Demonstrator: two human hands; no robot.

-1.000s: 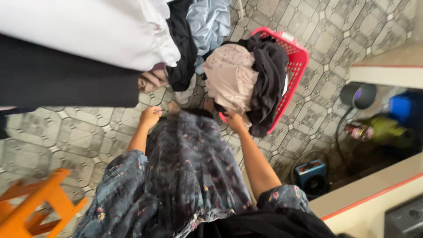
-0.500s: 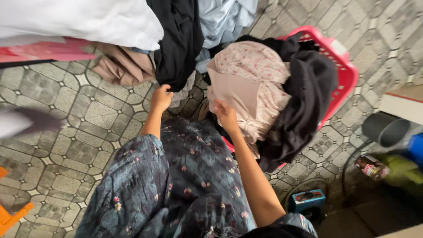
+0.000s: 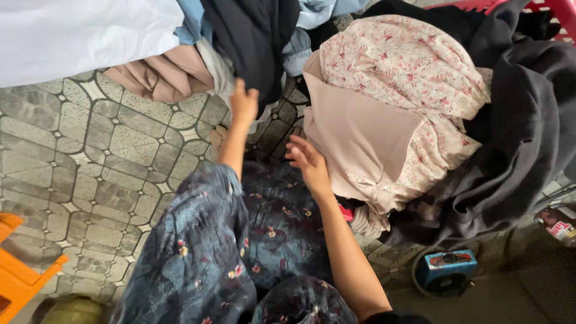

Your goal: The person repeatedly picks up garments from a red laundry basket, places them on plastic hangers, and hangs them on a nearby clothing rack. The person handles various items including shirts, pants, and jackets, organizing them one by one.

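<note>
Left hand closes its fingers on the hanging black garment, right hand spread and empty at the beige cloth atop the heaped basket; overhanging clothes risk sliding onto the floor.

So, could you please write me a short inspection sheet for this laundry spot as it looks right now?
Surface: patterned tiled floor.
Job's things: dark hanging garment; beige cloth on a floral garment, piled in a red basket.
Clutter: orange stool; small blue device.
Hands: left hand touches the dark hanging garment; right hand open at the beige cloth's edge.
Cables: dark cord looping around the blue device.
Surroundings: white fabric hanging at the upper left.
</note>
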